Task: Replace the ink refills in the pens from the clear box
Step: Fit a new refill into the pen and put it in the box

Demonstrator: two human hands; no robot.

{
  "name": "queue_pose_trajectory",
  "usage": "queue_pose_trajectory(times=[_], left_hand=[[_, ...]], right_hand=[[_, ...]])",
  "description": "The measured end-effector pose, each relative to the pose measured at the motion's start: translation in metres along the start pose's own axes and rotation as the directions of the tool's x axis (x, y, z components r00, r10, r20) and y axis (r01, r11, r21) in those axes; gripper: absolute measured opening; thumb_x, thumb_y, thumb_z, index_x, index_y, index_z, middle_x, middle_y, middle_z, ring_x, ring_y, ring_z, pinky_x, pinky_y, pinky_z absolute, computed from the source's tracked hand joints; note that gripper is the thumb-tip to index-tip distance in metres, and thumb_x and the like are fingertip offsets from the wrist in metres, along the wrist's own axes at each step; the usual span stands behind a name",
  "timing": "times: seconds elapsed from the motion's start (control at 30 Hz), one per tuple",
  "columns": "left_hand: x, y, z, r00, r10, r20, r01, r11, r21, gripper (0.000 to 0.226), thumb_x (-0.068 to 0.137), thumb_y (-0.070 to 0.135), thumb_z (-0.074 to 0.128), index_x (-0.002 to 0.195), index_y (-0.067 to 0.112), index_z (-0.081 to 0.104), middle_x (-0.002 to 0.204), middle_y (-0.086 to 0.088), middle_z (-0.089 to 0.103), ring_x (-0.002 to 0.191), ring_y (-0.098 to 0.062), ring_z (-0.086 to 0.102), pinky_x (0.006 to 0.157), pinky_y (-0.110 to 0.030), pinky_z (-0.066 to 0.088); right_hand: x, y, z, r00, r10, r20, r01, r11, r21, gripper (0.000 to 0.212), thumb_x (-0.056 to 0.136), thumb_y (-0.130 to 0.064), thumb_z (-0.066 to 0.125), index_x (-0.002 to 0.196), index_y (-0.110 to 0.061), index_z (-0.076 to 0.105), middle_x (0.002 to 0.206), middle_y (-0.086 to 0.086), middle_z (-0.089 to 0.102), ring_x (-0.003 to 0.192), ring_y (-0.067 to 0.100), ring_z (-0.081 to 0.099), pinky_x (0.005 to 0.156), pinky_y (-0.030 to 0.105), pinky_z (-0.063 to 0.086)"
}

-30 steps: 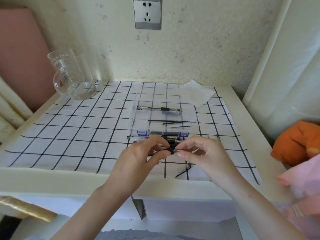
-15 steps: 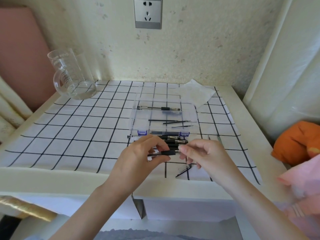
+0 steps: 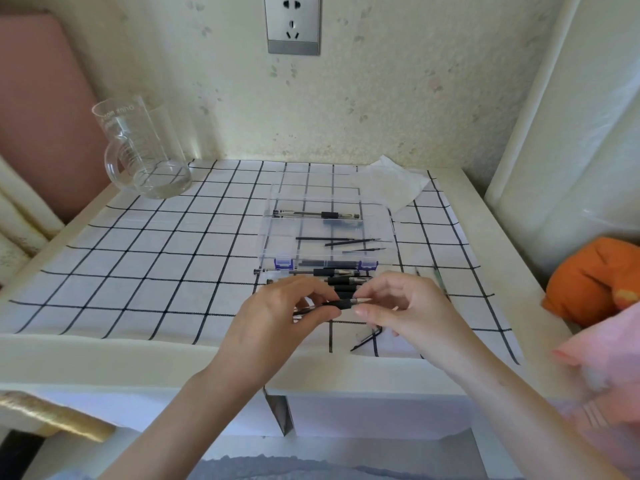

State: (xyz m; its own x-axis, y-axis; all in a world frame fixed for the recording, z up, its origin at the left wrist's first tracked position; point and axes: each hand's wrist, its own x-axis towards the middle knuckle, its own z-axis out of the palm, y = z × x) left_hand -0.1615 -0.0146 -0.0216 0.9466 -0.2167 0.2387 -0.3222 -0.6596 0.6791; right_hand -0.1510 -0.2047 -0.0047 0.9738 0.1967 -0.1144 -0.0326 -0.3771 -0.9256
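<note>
My left hand (image 3: 277,313) grips a clear pen with a black grip (image 3: 343,303) by its barrel, holding it level above the table's front. My right hand (image 3: 401,306) pinches the pen's metal tip end between thumb and forefinger. Behind the hands lie two or three more pens (image 3: 332,276) in a row in front of the clear box (image 3: 277,237). The open box holds one pen (image 3: 318,214) in its far part and three thin black refills (image 3: 346,242) in its near part. A bent black refill (image 3: 369,337) lies on the cloth below my right hand.
A white cloth with a black grid (image 3: 138,265) covers the small table. A glass measuring jug (image 3: 142,150) stands at the back left. A crumpled white tissue (image 3: 391,185) lies behind the box. An orange soft thing (image 3: 595,278) and pink fabric (image 3: 606,358) sit off the right edge.
The pen and both hands have stayed in front of the box. My right fingers let go of the pen's tip half a second ago and now pinch it again.
</note>
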Motion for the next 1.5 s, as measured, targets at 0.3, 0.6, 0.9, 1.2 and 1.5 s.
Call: queue_pose_trajectory(times=[0.3, 0.6, 0.9, 1.2, 1.5], left_hand=[[0.000, 0.000, 0.000, 1.000, 0.000, 0.007, 0.000, 1.000, 0.003, 0.008, 0.079, 0.037, 0.065, 0.087, 0.035, 0.064, 0.084, 0.020, 0.063, 0.077, -0.003, 0.056, 0.050, -0.004, 0.038], [0.000, -0.004, -0.005, 0.998, -0.046, -0.046, 0.045, 0.999, -0.020, 0.005, 0.081, 0.035, 0.064, 0.086, 0.035, 0.063, 0.080, 0.025, 0.060, 0.080, 0.001, 0.054, 0.067, -0.011, 0.044], [0.001, -0.002, 0.001, 0.997, -0.062, -0.035, 0.061, 0.998, -0.029, 0.006, 0.081, 0.035, 0.063, 0.087, 0.035, 0.061, 0.085, 0.020, 0.062, 0.076, -0.005, 0.056, 0.061, -0.015, 0.044], [0.000, 0.002, 0.004, 0.998, -0.064, -0.004, 0.064, 0.995, -0.080, 0.006, 0.081, 0.036, 0.063, 0.086, 0.034, 0.061, 0.081, 0.021, 0.062, 0.072, -0.007, 0.058, 0.059, -0.016, 0.044], [0.000, 0.006, 0.003, 0.997, -0.082, -0.015, 0.079, 0.988, -0.130, 0.003, 0.083, 0.031, 0.063, 0.086, 0.030, 0.061, 0.077, 0.015, 0.061, 0.065, -0.005, 0.059, 0.047, -0.007, 0.036]], right_hand=[[0.002, 0.000, 0.000, 1.000, -0.004, 0.013, 0.004, 1.000, 0.010, 0.003, 0.079, -0.019, 0.072, 0.080, -0.016, 0.071, 0.067, -0.004, 0.069, 0.054, 0.002, 0.055, 0.050, 0.006, 0.037], [0.006, 0.009, -0.008, 0.987, -0.070, -0.142, 0.043, 0.983, -0.181, 0.008, 0.074, -0.020, 0.076, 0.076, -0.026, 0.071, 0.069, -0.010, 0.066, 0.060, -0.001, 0.051, 0.057, 0.012, 0.036], [0.007, 0.018, 0.015, 0.992, -0.126, -0.022, 0.099, 0.864, -0.494, 0.016, 0.077, -0.033, 0.072, 0.092, -0.029, 0.071, 0.075, -0.011, 0.059, 0.081, 0.002, 0.039, 0.069, 0.018, 0.035], [0.001, -0.001, 0.001, 1.000, 0.009, -0.028, -0.001, 0.970, 0.243, 0.010, 0.079, -0.014, 0.071, 0.087, -0.017, 0.076, 0.072, -0.010, 0.073, 0.060, -0.004, 0.059, 0.057, 0.008, 0.043], [0.004, 0.003, 0.003, 0.992, 0.111, 0.064, -0.128, 0.860, 0.494, 0.025, 0.063, -0.018, 0.074, 0.085, -0.007, 0.074, 0.077, 0.009, 0.070, 0.065, 0.013, 0.056, 0.058, 0.020, 0.044]])
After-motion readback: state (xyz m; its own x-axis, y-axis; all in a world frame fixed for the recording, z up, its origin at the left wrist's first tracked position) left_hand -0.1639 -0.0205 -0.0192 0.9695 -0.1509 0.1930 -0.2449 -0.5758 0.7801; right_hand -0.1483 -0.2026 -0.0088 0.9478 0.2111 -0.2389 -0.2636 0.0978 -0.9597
